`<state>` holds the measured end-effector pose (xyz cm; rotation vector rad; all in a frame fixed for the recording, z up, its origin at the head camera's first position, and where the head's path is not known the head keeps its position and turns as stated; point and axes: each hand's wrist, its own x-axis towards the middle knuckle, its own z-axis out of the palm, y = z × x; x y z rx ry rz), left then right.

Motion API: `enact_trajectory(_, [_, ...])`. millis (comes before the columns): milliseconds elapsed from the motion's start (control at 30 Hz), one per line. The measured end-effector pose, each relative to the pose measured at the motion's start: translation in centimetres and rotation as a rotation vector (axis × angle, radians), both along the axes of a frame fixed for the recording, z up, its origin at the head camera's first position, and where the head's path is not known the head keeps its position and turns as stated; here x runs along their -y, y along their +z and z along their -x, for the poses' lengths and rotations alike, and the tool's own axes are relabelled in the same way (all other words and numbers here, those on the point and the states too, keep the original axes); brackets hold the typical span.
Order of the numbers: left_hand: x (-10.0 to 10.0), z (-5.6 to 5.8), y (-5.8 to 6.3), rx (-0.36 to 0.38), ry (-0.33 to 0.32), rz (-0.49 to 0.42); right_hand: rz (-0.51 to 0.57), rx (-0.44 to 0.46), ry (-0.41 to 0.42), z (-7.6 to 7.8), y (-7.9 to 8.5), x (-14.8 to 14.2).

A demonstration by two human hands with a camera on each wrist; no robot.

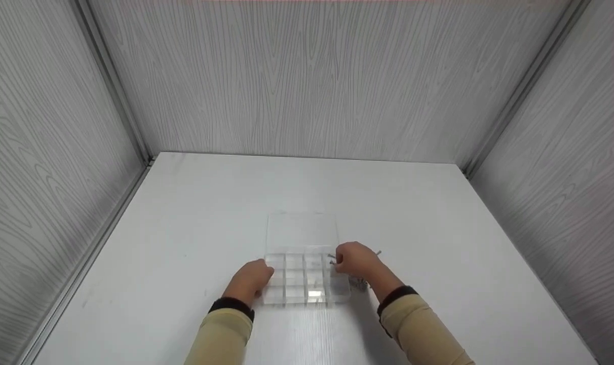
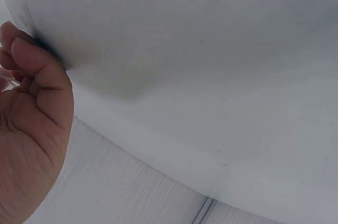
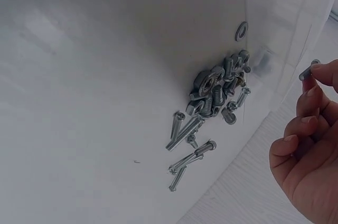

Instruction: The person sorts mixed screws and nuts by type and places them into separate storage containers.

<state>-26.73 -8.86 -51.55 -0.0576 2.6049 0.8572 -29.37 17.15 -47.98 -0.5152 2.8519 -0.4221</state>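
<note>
A clear plastic compartment box (image 1: 294, 278) lies on the table, its transparent lid (image 1: 302, 230) folded back flat behind it. My left hand (image 1: 251, 278) grips the box's left side with curled fingers; in the left wrist view the fingers (image 2: 39, 63) bend round a clear edge. Over the box's right-hand compartments, my right hand (image 1: 357, 261) pinches a small metal screw (image 3: 309, 70) between thumb and forefinger. Its other fingers curl loosely in the right wrist view. Right of the box sits a pile of bolts and nuts (image 3: 216, 89), partly hidden by my right arm in the head view.
Several loose screws (image 3: 182, 129) and a washer (image 3: 241, 31) lie around the pile. The white table (image 1: 210, 192) is bounded by a back wall (image 1: 297, 76) and side walls (image 1: 38, 126) with pale wood grain.
</note>
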Motion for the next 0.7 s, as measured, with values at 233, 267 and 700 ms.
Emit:
enact_trajectory(233, [-0.03, 0.07, -0.06, 0.000, -0.005, 0.019, -0.031, 0.009, 0.009, -0.29, -0.36, 0.21])
enact_trajectory(267, [-0.04, 0.06, -0.03, -0.001, -0.005, 0.019, -0.035, 0.012, 0.007, -0.33, -0.44, 0.20])
enact_trajectory(700, [-0.07, -0.07, 0.15, 0.002, -0.019, 0.015, -0.014, 0.000, 0.006, -0.53, -0.52, -0.20])
